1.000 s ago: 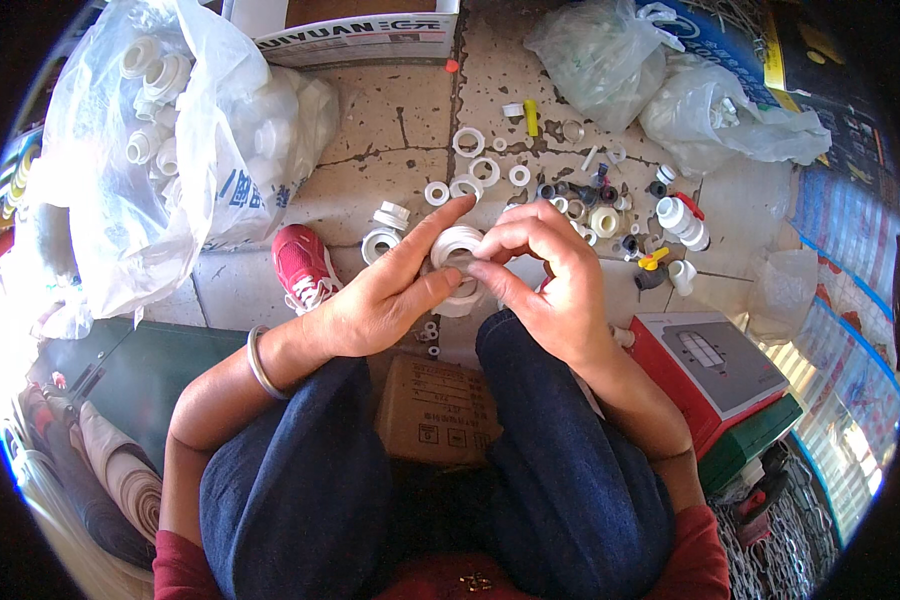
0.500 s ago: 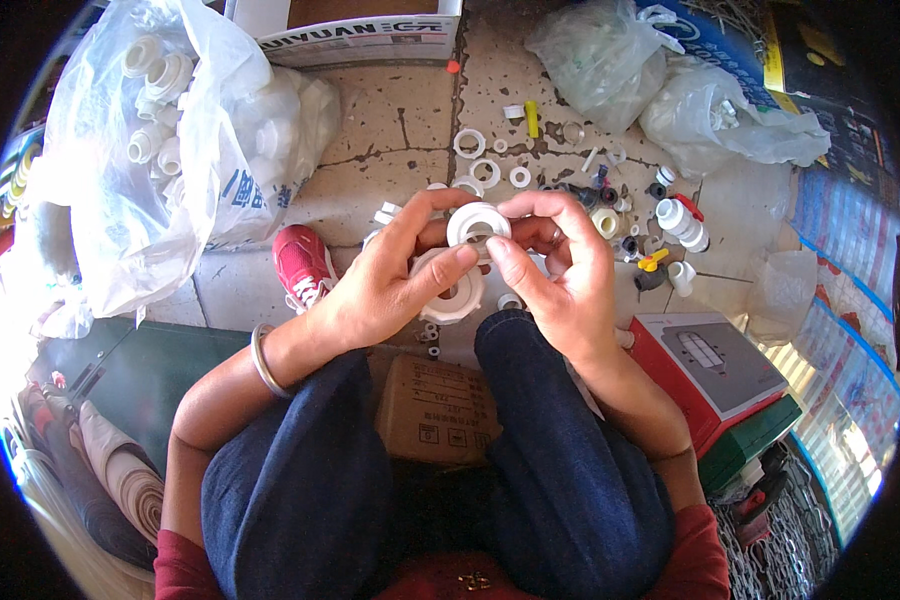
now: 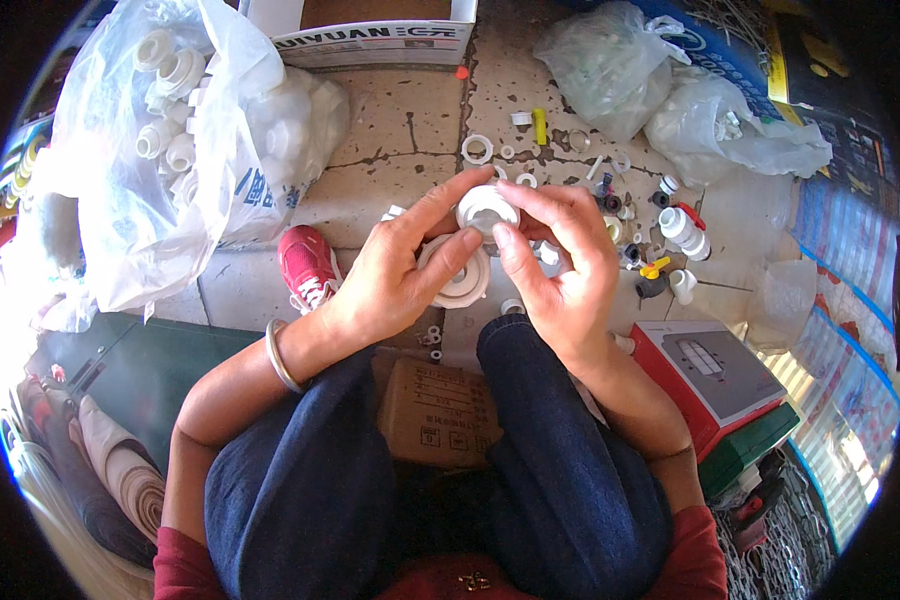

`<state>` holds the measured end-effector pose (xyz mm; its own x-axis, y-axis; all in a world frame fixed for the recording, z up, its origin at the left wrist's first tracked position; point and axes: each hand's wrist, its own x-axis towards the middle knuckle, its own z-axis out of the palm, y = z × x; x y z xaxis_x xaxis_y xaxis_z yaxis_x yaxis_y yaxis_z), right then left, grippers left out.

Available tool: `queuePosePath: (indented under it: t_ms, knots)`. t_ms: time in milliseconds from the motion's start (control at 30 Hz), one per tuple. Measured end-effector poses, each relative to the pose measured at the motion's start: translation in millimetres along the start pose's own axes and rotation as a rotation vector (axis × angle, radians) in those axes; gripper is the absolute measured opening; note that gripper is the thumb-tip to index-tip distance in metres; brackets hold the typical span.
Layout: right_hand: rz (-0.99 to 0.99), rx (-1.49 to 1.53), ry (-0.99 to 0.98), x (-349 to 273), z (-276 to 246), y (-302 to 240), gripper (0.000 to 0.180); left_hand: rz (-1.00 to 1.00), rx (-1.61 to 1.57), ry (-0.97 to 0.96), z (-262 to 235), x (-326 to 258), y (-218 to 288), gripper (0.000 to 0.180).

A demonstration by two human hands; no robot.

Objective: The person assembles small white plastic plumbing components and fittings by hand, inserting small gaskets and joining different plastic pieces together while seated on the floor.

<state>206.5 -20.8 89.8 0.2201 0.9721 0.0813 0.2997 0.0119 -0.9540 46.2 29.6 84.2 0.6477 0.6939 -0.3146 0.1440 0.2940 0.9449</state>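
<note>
Between both hands, above the floor, is a white round plastic pipe fitting (image 3: 474, 205) with a greyish centre. My left hand (image 3: 400, 255) pinches its left side with thumb and fingertips. From the other side, my right hand (image 3: 567, 250) grips the same fitting, thumb at its lower edge and fingers curled along the top. A larger white plastic ring (image 3: 465, 293) shows just below, against my left thumb and partly hidden by it; I cannot tell how it is held.
Loose white rings, valves and fittings (image 3: 682, 232) are scattered over the tiled floor (image 3: 390, 110) ahead and right. A clear bag of white fittings (image 3: 205, 180) stands left, more bags (image 3: 610, 70) far right. A carton (image 3: 435, 410) sits between my legs, a red box (image 3: 710, 375) at right.
Both hands have shifted slightly away from me with the fitting, which has tilted a little. The larger ring has moved along with them.
</note>
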Motion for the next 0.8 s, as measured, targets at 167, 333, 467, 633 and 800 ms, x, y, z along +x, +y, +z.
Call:
queuePosePath:
  t_ms: [167, 333, 467, 633, 800]
  knots:
    - [0.015, 0.019, 0.022, 9, -1, 7, 0.026, -0.013, 0.136, 0.025, -5, 8, 6, 0.043]
    - [0.105, 0.163, 0.002, 21, 2, 20, 0.022, 0.046, 0.008, 0.101, -8, 22, -10, 0.041]
    - [0.097, 0.163, -0.072, 35, -2, 20, 0.026, 0.057, 0.028, 0.104, -13, 30, -5, 0.041]
    - [-0.058, -0.015, -0.124, 41, -7, 20, 0.034, 0.052, 0.077, 0.107, -15, 33, -2, 0.043]
    - [-0.163, -0.123, -0.134, 41, -7, 20, 0.039, 0.05, 0.155, 0.139, -14, 32, 1, 0.045]
